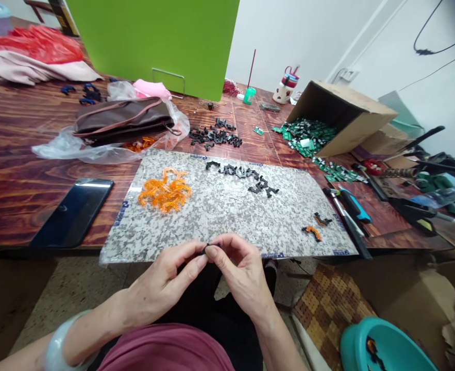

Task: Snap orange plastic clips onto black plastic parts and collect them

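Just past the near edge of a speckled grey board (219, 221), my left hand (173, 270) and my right hand (240, 268) meet. Both pinch a small black plastic piece (207, 248) between thumbs and fingertips, and most of it is hidden by the fingers. To the left on the board lies a pile of translucent orange plastic pieces (165, 195). Farther back is a loose row of black curved plastic pieces (246, 174). At the board's right end rest two joined black-and-orange pieces (312, 233).
A phone (72, 212) lies left of the board; a hammer (351, 221) and blue-handled cutter (354, 204) lie right. Behind are a brown bag (122, 121), more black pieces (215, 136), and a cardboard box (343, 111) spilling green circuit boards (308, 135). A teal basin (385, 330) stands low right.
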`<action>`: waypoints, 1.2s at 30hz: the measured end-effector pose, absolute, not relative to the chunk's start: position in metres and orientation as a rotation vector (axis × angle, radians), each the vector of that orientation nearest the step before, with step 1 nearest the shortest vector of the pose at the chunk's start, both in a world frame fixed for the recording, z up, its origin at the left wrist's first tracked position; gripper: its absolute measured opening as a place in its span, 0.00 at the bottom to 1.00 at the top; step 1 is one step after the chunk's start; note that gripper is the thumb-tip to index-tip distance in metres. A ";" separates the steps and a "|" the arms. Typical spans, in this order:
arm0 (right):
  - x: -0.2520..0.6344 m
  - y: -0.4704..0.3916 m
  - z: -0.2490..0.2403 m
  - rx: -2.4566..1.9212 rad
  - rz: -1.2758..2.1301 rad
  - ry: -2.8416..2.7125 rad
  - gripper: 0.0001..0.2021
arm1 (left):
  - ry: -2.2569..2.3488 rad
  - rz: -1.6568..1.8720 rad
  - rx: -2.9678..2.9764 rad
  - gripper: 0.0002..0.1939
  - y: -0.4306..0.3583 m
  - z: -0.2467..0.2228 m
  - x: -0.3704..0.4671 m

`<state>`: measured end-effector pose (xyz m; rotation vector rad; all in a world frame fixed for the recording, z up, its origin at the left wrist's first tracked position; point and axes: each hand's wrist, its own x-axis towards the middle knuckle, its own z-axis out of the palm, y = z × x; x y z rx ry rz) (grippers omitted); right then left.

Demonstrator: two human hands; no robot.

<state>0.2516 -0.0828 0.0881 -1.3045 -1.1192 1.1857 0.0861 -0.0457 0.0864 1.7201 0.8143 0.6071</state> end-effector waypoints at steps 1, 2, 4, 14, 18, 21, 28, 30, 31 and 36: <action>0.250 -0.084 0.087 -1.280 1.182 -1.116 0.11 | 0.807 0.623 1.717 0.12 -0.047 0.085 0.086; 0.248 -0.086 0.087 -1.260 1.163 -1.121 0.11 | 0.798 0.642 1.716 0.12 -0.047 0.085 0.087; 0.245 -0.088 0.086 -1.236 1.103 -1.132 0.11 | 0.781 0.685 1.722 0.12 -0.048 0.084 0.087; 0.249 -0.078 0.078 -1.192 1.265 -1.015 0.15 | 0.846 0.627 1.492 0.17 -0.039 0.083 0.089; 0.259 -0.077 0.078 -1.242 1.388 -1.018 0.22 | 0.867 0.614 1.309 0.15 -0.034 0.084 0.091; 0.259 -0.077 0.078 -1.260 1.427 -0.978 0.23 | 0.874 0.612 1.244 0.17 -0.032 0.083 0.092; 0.256 -0.074 0.075 -1.226 1.475 -0.899 0.21 | 0.834 0.599 1.092 0.21 -0.032 0.078 0.088; 0.255 -0.074 0.076 -1.230 1.480 -0.896 0.22 | 0.824 0.593 1.014 0.22 -0.033 0.075 0.087; 0.255 -0.074 0.076 -1.233 1.481 -0.891 0.22 | 0.821 0.590 0.984 0.22 -0.033 0.074 0.086; 0.254 -0.073 0.079 -1.248 1.492 -0.855 0.22 | 0.806 0.589 0.935 0.24 -0.032 0.073 0.087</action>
